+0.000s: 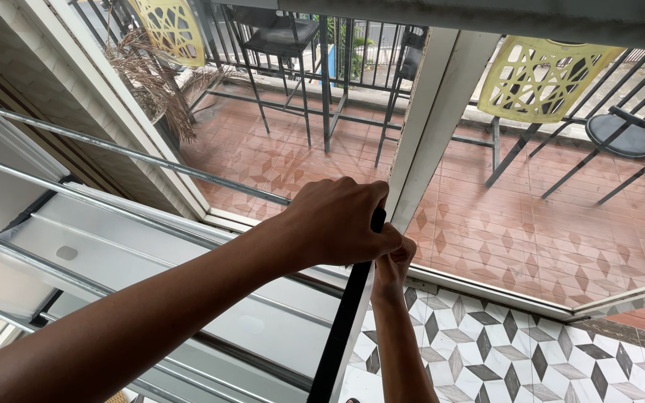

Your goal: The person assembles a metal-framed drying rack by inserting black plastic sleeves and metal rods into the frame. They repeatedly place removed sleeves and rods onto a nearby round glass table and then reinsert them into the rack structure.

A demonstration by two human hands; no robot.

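A terracotta-tiled balcony floor (531, 224) fills the upper and right part of the view, fenced along its far edge by a dark metal railing (352, 45). Nearer, a floor of grey, black and white diamond-patterned tiles (531, 358) takes up the lower right corner. On the left, a white panel crossed by long metal rails (113, 149) slopes from the left edge toward the middle. A white door frame post (442, 97) rises from the centre toward the top edge, tilted slightly rightward.

On the balcony stand two yellow perforated plastic chairs, one at the top right (543, 78) and one at the top left (169, 26), with a dark bar stool (278, 37) between them and a round dark seat (621, 134) near the right edge. A dried plant (151, 78) sits by the left wall.

A black rubber sealing strip (349, 313) runs from the bottom centre up along the post's lower edge. The left hand (337, 220) wraps over the strip's upper end, fingers closed around it. The right hand (393, 265) sits just beneath and touching the left, fingers pinched shut on the same strip against the frame.
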